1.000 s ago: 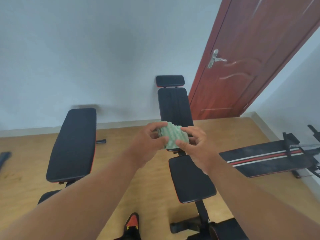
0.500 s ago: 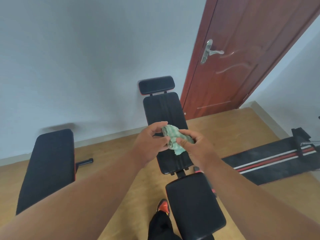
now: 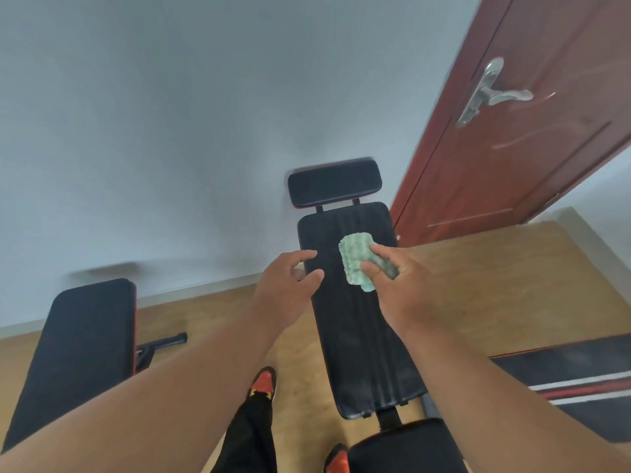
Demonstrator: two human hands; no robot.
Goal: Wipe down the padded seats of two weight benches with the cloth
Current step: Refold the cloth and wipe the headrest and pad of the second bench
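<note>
Right hand (image 3: 397, 288) grip is closed on the green cloth (image 3: 356, 262), thumb and fingers pinching it, cloth above the upper part of the long back pad (image 3: 362, 336) of the nearer weight bench; can't tell if it touches the pad. Left hand (image 3: 285, 285) grip is slack, fingers loosely curled and holding nothing, just left of the cloth at the pad's left edge. Headrest pad (image 3: 334, 182) sits beyond both grips, second bench (image 3: 78, 349) well off to the left, red door (image 3: 532, 131) beyond-right.
</note>
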